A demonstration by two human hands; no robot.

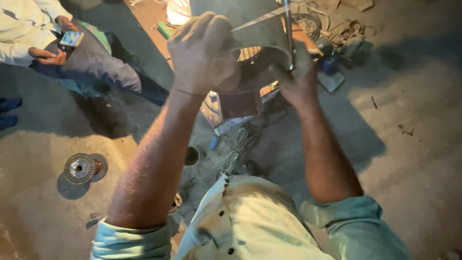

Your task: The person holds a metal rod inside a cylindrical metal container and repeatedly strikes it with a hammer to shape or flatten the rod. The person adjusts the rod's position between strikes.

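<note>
My left hand (202, 53) is raised in front of me, its fingers closed on the left edge of a stiff grey sheet (262, 31). On the sheet's right side my right hand (301, 77) grips the edge together with a thin metal rod (288, 24) that stands upright. The sheet curves between the two hands. Beneath it a round part with coppery windings (250, 54) shows partly; the hands and sheet hide the rest of it.
Another person sits on the floor at the upper left and holds a phone (71, 38). On the sandy floor lie a wire spool (79, 168), a small round cup (191, 155), a green object (164, 30) and tools and wires (344, 33).
</note>
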